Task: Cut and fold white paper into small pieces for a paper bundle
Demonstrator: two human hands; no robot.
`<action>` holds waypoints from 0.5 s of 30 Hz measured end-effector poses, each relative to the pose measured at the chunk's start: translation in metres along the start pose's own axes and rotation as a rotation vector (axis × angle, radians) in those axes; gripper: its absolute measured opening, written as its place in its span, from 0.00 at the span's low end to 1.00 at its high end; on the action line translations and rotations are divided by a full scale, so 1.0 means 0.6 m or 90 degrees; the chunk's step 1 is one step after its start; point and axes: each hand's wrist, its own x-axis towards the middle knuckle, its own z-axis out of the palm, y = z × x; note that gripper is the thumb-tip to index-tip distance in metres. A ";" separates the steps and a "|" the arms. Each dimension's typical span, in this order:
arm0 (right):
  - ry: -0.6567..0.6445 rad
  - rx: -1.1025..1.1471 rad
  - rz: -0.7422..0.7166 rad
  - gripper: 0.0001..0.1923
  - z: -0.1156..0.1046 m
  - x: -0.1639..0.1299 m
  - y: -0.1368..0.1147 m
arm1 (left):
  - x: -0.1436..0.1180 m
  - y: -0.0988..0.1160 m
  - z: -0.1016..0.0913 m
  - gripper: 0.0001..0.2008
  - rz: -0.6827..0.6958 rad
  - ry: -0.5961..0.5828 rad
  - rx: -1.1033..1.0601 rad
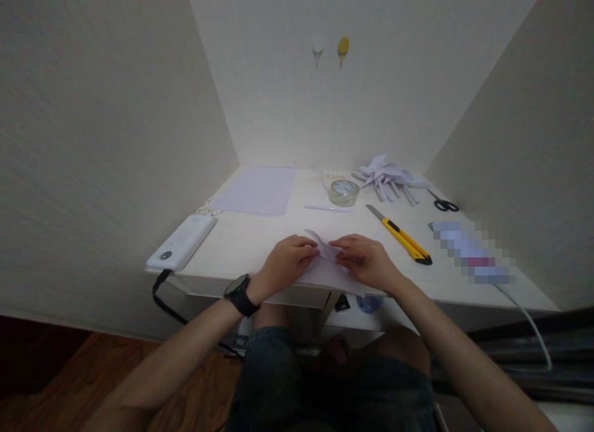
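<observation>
Both of my hands grip a sheet of white paper [327, 272] at the front edge of the desk. My left hand [291, 259] pinches its upper left part, and my right hand [364, 259] pinches the upper right. Between the fingers the paper's top is bent up in a curl, while the lower part slopes toward the desk edge. Behind the hands lie a thin white paper stick [328, 208] and a roll of clear tape [343, 194]. A yellow utility knife [401, 237], blade extended, rests right of my right hand.
A flat paper sheet [257, 189] lies at the back left. Folded paper pinwheels [383, 175] are piled at the back right, near black-handled scissors [445, 204]. A white device [183, 241] with a strap sits at the left edge. A blurred-out object [471, 252] with a cable lies right.
</observation>
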 end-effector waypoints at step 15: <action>-0.043 -0.022 -0.026 0.12 0.007 -0.003 -0.001 | 0.021 0.022 -0.014 0.09 -0.148 0.029 -0.099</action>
